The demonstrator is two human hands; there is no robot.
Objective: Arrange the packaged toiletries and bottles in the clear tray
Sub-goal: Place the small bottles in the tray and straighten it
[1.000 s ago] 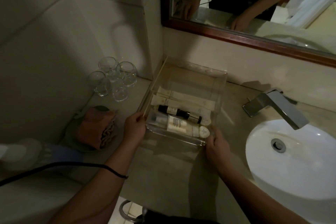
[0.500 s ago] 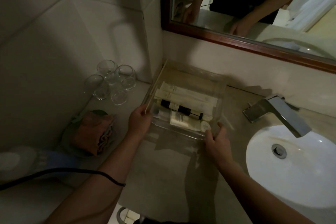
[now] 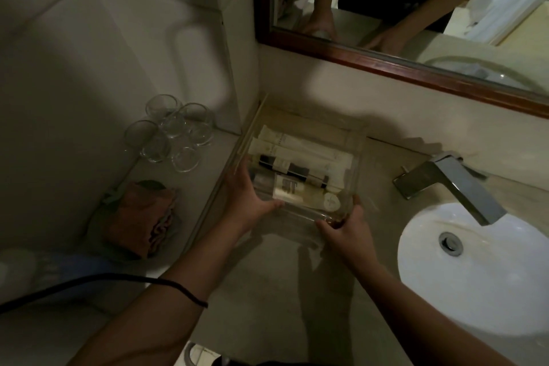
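Clear tray (image 3: 358, 157), rectangular, glossy plastic, between both hands (image 3: 246, 202) (image 3: 347, 224).

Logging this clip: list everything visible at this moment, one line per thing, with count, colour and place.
clear tray: one, transparent, on the counter in the corner below the mirror
packaged toiletries: several long cream packets, lying in the tray's far part
bottles: at least two, one dark, one pale with a white cap, in the tray's near part
glasses: about five, clear, clustered on the ledge left of the tray
cloth: one, pinkish-brown, folded, on the ledge nearer the camera
faucet: one, metallic, over the basin
basin: one, white, right
mirror: one, dark red-brown frame, on the wall
left hand: gripping the tray's near left corner
right hand: gripping the tray's near right corner
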